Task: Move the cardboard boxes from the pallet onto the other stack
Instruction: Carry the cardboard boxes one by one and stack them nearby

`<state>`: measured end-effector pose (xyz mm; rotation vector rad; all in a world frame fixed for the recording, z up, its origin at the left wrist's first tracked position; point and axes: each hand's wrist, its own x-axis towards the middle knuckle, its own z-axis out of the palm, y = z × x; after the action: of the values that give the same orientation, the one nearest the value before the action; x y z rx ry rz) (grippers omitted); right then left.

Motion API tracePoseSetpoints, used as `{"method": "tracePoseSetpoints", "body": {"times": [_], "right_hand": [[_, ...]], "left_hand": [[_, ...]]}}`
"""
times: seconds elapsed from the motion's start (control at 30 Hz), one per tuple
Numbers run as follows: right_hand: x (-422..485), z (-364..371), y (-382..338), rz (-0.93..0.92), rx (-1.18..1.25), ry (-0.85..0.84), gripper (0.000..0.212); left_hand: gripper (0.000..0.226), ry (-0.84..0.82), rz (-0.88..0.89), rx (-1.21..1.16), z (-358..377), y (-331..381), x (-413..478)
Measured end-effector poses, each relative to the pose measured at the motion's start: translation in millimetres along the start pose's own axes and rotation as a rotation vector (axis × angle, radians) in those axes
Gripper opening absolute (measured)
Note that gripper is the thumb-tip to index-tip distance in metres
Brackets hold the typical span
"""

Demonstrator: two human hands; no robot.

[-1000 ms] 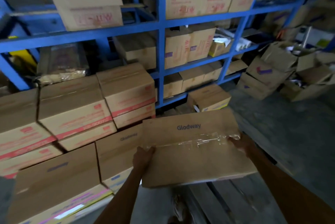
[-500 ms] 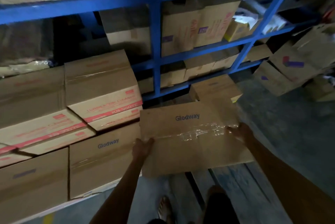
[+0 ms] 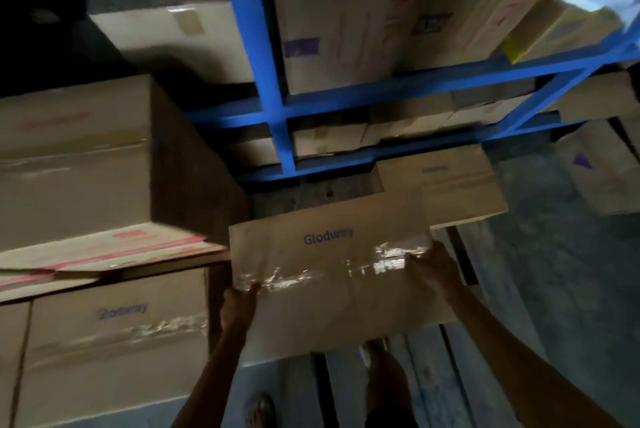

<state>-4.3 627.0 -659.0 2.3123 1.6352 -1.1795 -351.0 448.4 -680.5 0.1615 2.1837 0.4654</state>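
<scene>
The flat brown cardboard box with the blue "Glodway" print and a shiny strip of clear tape (image 3: pixel 332 282) is off the ground and in the person's arms, tipped a little so its top faces them. The left hand (image 3: pixel 239 306) clasps its near left edge and the right hand (image 3: pixel 433 268) is wrapped over the right edge by the tape, so both hands are closed on the box and it rests on nothing else. A second ago it hung lower and further out over the grey wooden pallet slats (image 3: pixel 429 375). Since then the person has stepped in, and the box's left edge has come up just beside the corner of the tall brown box with red lettering (image 3: pixel 86 157). That box tops the stack on the left, above a taped brown "Glodway" box (image 3: pixel 114 341) of the same kind. I'd say the carry is nearly over and the setting-down comes next, though exactly which spot on the stack it is meant for I cannot tell. Just beyond the carried box, one more plain brown box (image 3: pixel 446 185) sits low at the back of the pallet, so there looks to be at least one more trip. Behind everything rises the blue steel shelving rack (image 3: pixel 252 81), loaded with more cartons. A sandalled foot (image 3: pixel 259 410) shows on the grey concrete floor (image 3: pixel 554 254) below. The whole view is smeared by movement, so fine print is unreadable.
</scene>
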Motion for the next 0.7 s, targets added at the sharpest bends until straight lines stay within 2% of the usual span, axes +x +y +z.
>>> {"method": "tracePoseSetpoints", "body": {"times": [0.1,0.23,0.37,0.43,0.53,0.63,0.7], "right_hand": [[46,9,-15,-0.027,-0.052,-0.071,0.082],[116,31,-19,-0.038,-0.049,-0.173,0.064],[197,64,-26,-0.108,-0.127,-0.218,0.058],[243,82,-28,-0.111,-0.133,-0.208,0.060],[293,105,-31,-0.042,-0.068,-0.141,0.075],[333,130,-33,-0.079,-0.109,-0.093,0.072],[346,139,-31,-0.103,-0.143,-0.039,0.070]], "left_hand": [[0.072,0.040,-0.064,0.018,25,12,33],[0.064,0.095,-0.112,0.019,56,23,77],[0.063,0.126,-0.094,0.065,94,32,136],[0.053,0.153,-0.062,0.061,115,40,164],[0.051,0.191,-0.084,0.017,144,53,206],[0.071,0.209,-0.020,0.042,167,66,256],[0.078,0.166,-0.004,0.052,171,80,274]]}}
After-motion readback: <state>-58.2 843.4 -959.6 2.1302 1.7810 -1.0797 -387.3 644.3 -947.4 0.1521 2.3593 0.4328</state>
